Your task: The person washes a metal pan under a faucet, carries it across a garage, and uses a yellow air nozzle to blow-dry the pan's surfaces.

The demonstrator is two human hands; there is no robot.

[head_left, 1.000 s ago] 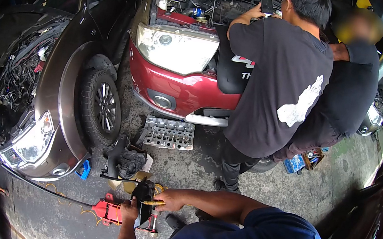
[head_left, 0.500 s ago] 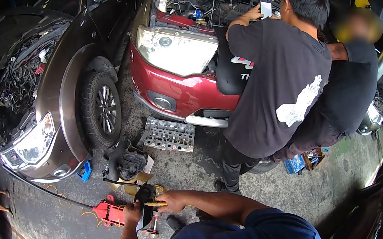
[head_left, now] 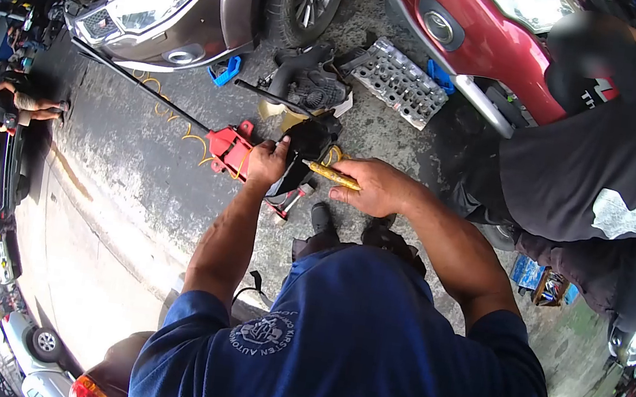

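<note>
- Head view: your right hand [head_left: 378, 188] curls its fingers around the yellow tool [head_left: 333, 175].
- Your left hand [head_left: 267, 164] grips the black part [head_left: 310, 139], thumb uppermost, other fingers partly hidden.
- That part sits between your hands.

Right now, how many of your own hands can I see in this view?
2: the left hand grips a black part, and the right hand holds a yellow tool pointing toward it. Some fingers are hidden.
</note>
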